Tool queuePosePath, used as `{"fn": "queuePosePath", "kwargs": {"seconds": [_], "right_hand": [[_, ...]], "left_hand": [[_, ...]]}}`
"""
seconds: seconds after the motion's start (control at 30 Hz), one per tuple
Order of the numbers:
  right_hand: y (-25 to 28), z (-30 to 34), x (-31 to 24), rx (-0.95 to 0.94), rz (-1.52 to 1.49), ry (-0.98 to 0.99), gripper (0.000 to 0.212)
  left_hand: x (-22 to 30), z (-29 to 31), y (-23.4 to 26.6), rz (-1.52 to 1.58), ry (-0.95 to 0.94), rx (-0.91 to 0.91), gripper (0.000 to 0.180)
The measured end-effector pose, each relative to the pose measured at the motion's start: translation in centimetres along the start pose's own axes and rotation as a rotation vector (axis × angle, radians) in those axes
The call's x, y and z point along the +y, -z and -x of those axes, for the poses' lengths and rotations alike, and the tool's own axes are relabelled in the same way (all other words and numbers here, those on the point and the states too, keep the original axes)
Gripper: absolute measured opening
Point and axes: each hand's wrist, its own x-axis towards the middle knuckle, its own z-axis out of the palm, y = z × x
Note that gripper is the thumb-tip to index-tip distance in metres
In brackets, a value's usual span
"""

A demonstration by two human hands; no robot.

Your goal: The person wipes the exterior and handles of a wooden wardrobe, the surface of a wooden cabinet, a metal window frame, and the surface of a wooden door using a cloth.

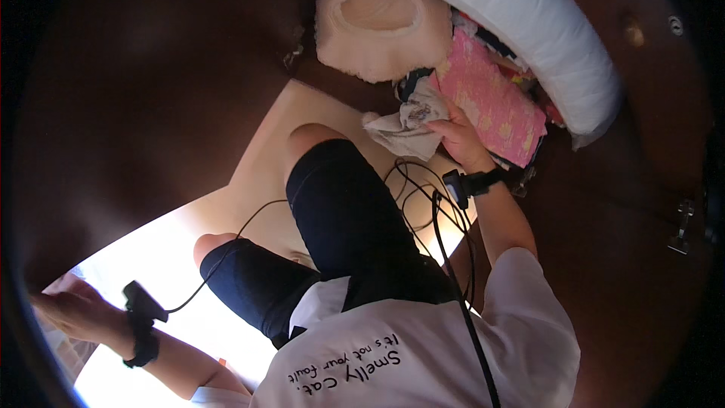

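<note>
One crumpled pale cloth with grey print sits pinched between thumb and fingers of right hand, just beside folded pink fabric; beige frilled textile and white padded roll lie beyond; left hand well apart, at left edge, cannot tell finger spread or hold

Pale cloth in right hand

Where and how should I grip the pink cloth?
Probably grip the pink cloth by its lower right end, from that side: the folded edge looks free, while the white roll flanks its upper right and the right hand, holding a pale cloth, its lower left.
</note>
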Motion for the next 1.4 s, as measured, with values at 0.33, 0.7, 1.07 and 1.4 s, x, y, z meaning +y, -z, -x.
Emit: {"fn": "queuePosePath", "kwargs": {"seconds": [0.33,0.7,1.07,1.4], "right_hand": [[-14.1,0.0,-11.4,-0.720,-0.177,0.020,0.060],[-19.7,-0.3,-13.0,-0.762,-0.316,0.127,0.058],[-18.2,-0.8,-14.2,-0.840,0.187,0.700,0.048],[-16.4,-0.3,-9.7,-0.630,-0.118,0.229,0.062]], "left_hand": [[6.3,8.6,-9.3,0.471,0.606,-1.023,0.044],[5.4,8.0,-7.8,1.006,1.152,-0.864,0.016],[5.7,6.3,-7.3,0.656,0.888,-0.877,0.015],[7.0,8.0,-10.1,0.473,0.504,-0.760,0.018]]}}
